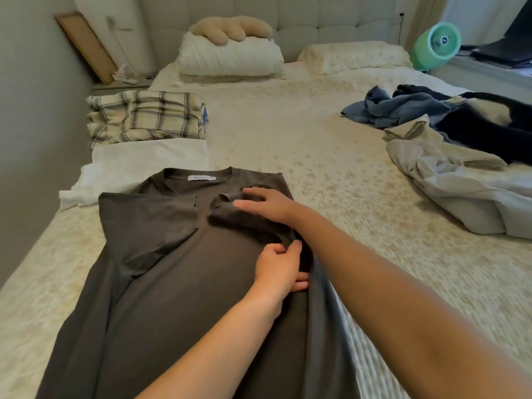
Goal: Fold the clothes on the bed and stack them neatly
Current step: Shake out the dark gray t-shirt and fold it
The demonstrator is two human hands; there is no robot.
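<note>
On the bed (288, 139), the right hand (266, 205) lies spread flat on the dark grey shirt's (178, 283) folded sleeve while the left hand (280, 269) pinches the shirt's right edge.

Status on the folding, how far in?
Done: plaid garment and white garment lie folded at the bed's left. In hand: dark grey shirt, sleeves tucked in, right hand flat, left hand pinching fabric. Left: unfolded pile at right; stacking.

A home bedroom: tufted headboard (316, 21), pillows (230, 57), quilted bed (288, 133), green fan (436, 44) by the window.
</note>
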